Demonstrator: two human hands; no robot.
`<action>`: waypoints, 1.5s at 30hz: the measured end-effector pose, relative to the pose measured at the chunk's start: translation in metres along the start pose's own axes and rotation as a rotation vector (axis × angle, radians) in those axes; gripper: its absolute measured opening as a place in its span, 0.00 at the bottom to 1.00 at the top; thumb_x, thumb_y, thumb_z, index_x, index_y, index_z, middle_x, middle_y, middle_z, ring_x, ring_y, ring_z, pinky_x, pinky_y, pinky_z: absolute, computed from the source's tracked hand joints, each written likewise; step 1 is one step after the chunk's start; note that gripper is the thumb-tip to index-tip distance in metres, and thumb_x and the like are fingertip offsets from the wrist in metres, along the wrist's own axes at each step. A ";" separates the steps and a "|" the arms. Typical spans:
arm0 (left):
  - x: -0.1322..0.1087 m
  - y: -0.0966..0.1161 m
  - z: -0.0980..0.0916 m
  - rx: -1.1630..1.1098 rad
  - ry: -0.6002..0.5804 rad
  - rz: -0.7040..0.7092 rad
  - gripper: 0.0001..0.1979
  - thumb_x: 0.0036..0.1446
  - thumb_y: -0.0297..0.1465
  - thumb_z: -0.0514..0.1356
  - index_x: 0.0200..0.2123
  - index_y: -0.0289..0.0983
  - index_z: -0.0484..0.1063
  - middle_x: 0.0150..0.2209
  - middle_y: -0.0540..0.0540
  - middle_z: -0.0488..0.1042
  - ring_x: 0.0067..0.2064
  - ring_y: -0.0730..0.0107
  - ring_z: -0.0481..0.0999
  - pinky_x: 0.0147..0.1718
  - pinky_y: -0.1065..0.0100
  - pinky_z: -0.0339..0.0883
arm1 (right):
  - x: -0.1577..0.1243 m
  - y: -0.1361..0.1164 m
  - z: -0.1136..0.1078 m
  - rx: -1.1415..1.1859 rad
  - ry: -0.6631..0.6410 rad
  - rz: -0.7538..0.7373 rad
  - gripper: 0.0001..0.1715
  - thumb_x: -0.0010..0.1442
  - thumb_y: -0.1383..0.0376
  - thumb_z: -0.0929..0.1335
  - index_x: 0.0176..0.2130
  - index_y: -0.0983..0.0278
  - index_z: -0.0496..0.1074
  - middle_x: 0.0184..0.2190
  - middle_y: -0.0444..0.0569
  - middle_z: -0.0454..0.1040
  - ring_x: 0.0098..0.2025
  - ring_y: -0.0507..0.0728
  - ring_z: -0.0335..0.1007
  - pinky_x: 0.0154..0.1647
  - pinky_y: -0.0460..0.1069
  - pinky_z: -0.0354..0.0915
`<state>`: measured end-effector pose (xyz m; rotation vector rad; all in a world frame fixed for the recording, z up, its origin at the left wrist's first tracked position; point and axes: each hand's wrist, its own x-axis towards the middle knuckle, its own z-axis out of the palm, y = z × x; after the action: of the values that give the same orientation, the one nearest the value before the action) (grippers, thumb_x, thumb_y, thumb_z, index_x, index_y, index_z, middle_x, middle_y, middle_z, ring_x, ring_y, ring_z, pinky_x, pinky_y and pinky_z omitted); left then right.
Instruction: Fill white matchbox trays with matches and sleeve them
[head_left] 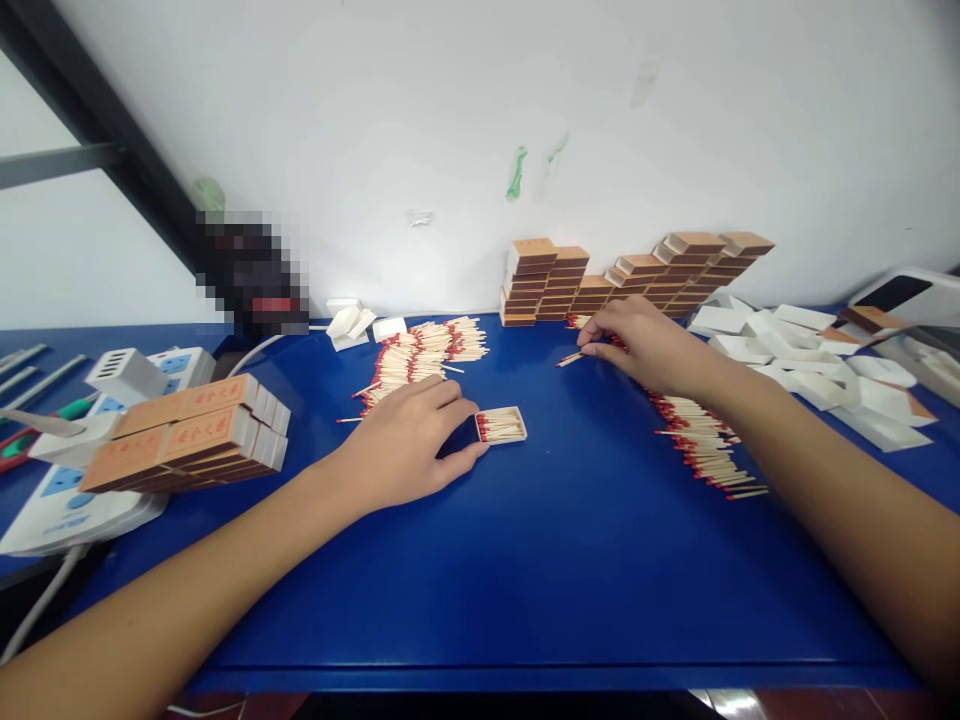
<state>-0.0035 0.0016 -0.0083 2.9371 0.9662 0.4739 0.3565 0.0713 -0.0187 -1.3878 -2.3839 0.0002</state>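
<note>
My left hand grips the left end of a small white matchbox tray between thumb and fingers. Red-tipped matches lie side by side inside the tray, which rests flat on the blue table. Farther right, my right hand pinches a few matches at the fingertips, their red heads pointing left. Under and beside that hand spreads a row of loose matches, partly hidden by the hand and forearm. Another heap of matches lies just beyond my left hand.
Stacked matchboxes line the wall behind my right hand. Empty white trays are heaped at the right, with a few more trays at the back left. Bundled matchboxes sit over a power strip with cables at the left.
</note>
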 end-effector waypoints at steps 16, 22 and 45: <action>-0.001 0.000 0.001 0.003 -0.006 0.000 0.19 0.70 0.41 0.57 0.51 0.34 0.78 0.40 0.41 0.76 0.44 0.57 0.77 0.44 0.56 0.72 | -0.004 -0.016 0.001 -0.026 -0.051 -0.031 0.18 0.70 0.52 0.63 0.38 0.58 0.76 0.38 0.55 0.78 0.47 0.67 0.68 0.49 0.61 0.63; 0.000 -0.001 0.000 0.009 0.008 0.007 0.18 0.70 0.41 0.58 0.50 0.35 0.78 0.40 0.42 0.77 0.44 0.57 0.77 0.44 0.56 0.72 | -0.004 -0.013 0.001 -0.043 -0.077 -0.015 0.20 0.69 0.51 0.63 0.36 0.58 0.76 0.37 0.57 0.77 0.46 0.68 0.68 0.46 0.60 0.64; 0.000 -0.001 0.000 0.004 -0.008 0.001 0.19 0.70 0.41 0.58 0.52 0.33 0.78 0.41 0.41 0.77 0.45 0.56 0.77 0.44 0.55 0.73 | 0.001 -0.021 0.001 0.023 -0.130 -0.002 0.16 0.69 0.55 0.62 0.35 0.59 0.73 0.38 0.57 0.77 0.46 0.67 0.68 0.47 0.60 0.63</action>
<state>-0.0037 0.0026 -0.0085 2.9408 0.9652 0.4604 0.3384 0.0620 -0.0154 -1.4148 -2.4823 0.1204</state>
